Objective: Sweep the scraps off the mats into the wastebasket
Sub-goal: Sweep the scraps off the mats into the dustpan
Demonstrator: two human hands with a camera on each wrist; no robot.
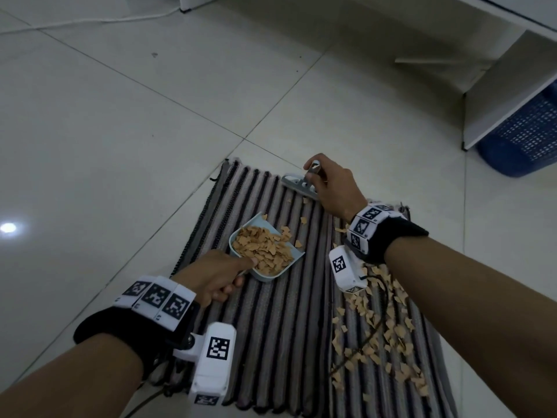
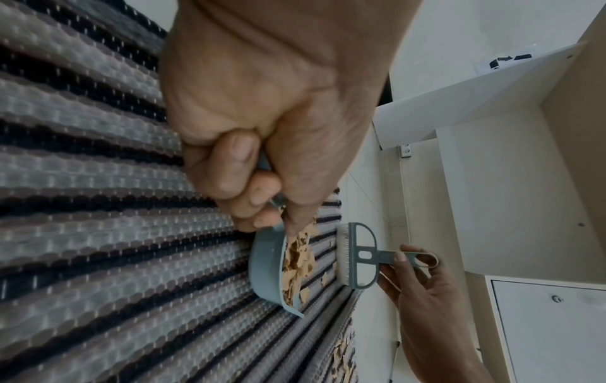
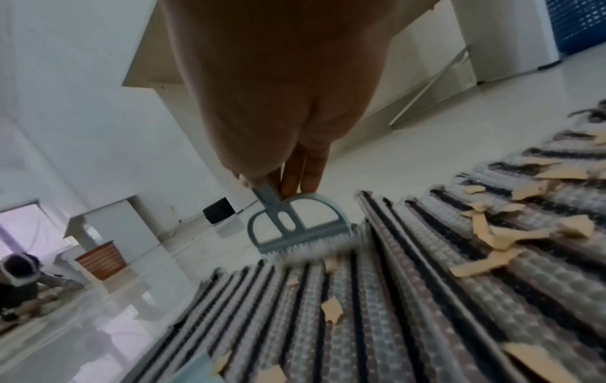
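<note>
A striped grey and black mat lies on the tiled floor. My left hand grips the handle of a small pale blue dustpan heaped with tan scraps; the pan rests on the mat. At the mat's far edge my right hand pinches the handle of a small blue-grey brush, bristles down on the mat. Loose scraps lie thick on the mat's right side, a few between pan and brush. A blue wastebasket stands at the far right.
White furniture stands in front of the blue wastebasket at the right. A white cable runs along the floor at the far left. Bare tiles surround the mat. The right wrist view shows a brown basket and a person far left.
</note>
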